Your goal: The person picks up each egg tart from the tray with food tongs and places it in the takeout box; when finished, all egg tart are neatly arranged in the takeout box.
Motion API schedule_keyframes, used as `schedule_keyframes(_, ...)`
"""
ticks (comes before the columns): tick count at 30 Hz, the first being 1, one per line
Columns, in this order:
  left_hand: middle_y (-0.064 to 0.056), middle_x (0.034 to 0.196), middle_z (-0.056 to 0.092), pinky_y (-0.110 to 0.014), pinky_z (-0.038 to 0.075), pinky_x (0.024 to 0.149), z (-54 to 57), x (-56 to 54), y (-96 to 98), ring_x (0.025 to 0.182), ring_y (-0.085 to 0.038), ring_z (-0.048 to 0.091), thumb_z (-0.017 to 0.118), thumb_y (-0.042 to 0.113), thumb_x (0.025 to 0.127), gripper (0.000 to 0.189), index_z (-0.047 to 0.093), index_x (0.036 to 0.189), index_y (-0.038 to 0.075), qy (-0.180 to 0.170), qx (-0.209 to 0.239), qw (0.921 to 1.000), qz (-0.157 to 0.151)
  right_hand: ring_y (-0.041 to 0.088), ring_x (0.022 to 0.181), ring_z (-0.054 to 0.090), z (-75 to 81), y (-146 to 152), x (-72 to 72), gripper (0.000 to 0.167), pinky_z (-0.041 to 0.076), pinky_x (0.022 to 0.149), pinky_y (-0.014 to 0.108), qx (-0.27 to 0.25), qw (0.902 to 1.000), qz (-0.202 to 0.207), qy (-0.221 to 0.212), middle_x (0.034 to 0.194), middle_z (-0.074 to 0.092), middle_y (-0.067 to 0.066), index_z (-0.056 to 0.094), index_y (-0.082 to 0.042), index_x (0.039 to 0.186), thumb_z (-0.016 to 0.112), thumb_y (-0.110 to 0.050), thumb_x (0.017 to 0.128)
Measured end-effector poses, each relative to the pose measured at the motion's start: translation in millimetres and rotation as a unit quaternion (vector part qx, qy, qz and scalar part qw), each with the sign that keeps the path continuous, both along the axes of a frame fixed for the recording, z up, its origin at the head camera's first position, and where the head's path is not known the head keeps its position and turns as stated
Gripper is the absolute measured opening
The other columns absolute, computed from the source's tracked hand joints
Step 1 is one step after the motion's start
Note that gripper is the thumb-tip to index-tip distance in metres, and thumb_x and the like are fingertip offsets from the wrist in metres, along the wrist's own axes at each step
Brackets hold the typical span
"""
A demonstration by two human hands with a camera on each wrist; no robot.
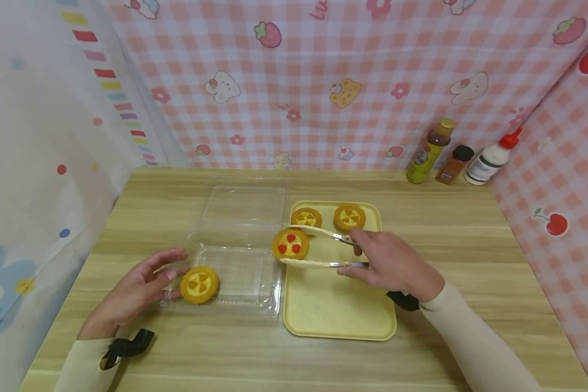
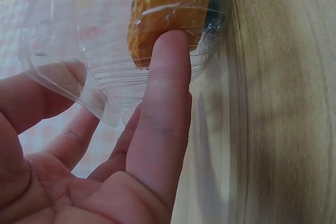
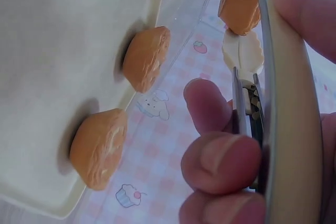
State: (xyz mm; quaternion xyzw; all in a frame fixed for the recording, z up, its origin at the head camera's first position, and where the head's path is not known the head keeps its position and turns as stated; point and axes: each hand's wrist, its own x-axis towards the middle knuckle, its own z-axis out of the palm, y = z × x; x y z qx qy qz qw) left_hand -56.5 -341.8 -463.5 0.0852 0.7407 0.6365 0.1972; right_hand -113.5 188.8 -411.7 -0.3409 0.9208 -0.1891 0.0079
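Tongs (image 1: 340,238) with cream tips are in my right hand (image 1: 389,265), its fingers and thumb pressing the two arms. Between the tips is a round orange-yellow tart with red hearts (image 1: 291,244), over the gap between tray and clear container; in the right wrist view its orange side (image 3: 239,6) shows. At the near left corner of the open clear plastic container (image 1: 240,275), my left hand (image 1: 134,288) touches the wall with fairly straight fingers. A tart with an orange wedge pattern (image 1: 199,285) sits inside that corner, seen through the plastic (image 2: 170,11) in the left wrist view.
The pale yellow tray (image 1: 340,313) lies right of the container. Two wedge-patterned tarts, one left (image 1: 306,218) and one right (image 1: 350,217), sit at its far end. A yellow bottle (image 1: 423,158), a brown jar (image 1: 454,165) and a red-tipped white bottle (image 1: 490,160) stand at the back right.
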Motion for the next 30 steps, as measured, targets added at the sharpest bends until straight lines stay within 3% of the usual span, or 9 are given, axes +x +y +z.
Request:
schedule_keyframes(10,0.001,0.155,0.048,-0.037,0.066,0.091,1.8,-0.1,1.8,0.129,-0.002,0.063,0.050,0.013,0.113,0.053,0.031,0.161,-0.001,-0.001,0.001,1.0000,0.003,0.006,0.064,0.054,4.4,-26.8,-10.0,0.051,0.049,0.056,0.025,0.000,0.9999,0.008,-0.011,0.088,0.069,-0.002,0.058,-0.018,0.112,0.076,-0.062,0.091)
schedule_keyframes(18,0.000,0.154,0.049,-0.037,0.066,0.091,-0.3,-1.2,1.1,0.129,-0.002,0.063,0.049,0.011,0.113,0.052,0.030,0.160,-0.003,0.009,0.010,0.9999,0.003,0.010,0.068,0.056,4.2,-54.6,-20.0,0.055,0.050,0.060,0.028,0.028,0.9993,0.022,-0.011,0.087,0.068,-0.001,0.057,-0.017,0.113,0.071,-0.066,0.093)
schedule_keyframes(25,0.002,0.153,0.050,-0.037,0.066,0.091,-0.2,-0.9,1.7,0.129,-0.001,0.062,0.049,0.013,0.114,0.052,0.030,0.160,-0.003,0.004,0.007,1.0000,0.002,0.009,0.064,0.053,-2.6,-82.9,-24.9,0.052,0.043,0.051,0.025,0.034,0.9983,0.046,0.003,0.079,0.059,-0.005,0.052,-0.017,0.107,0.073,-0.063,0.093)
schedule_keyframes(30,0.002,0.153,0.050,-0.037,0.066,0.091,0.8,-0.7,3.0,0.129,-0.001,0.063,0.050,0.016,0.114,0.053,0.031,0.160,-0.001,-0.003,-0.003,1.0000,0.004,0.012,0.068,0.056,-7.4,-101.7,-25.6,0.056,0.047,0.054,0.027,0.049,0.9969,0.061,0.010,0.088,0.063,-0.004,0.057,-0.014,0.118,0.070,-0.064,0.095)
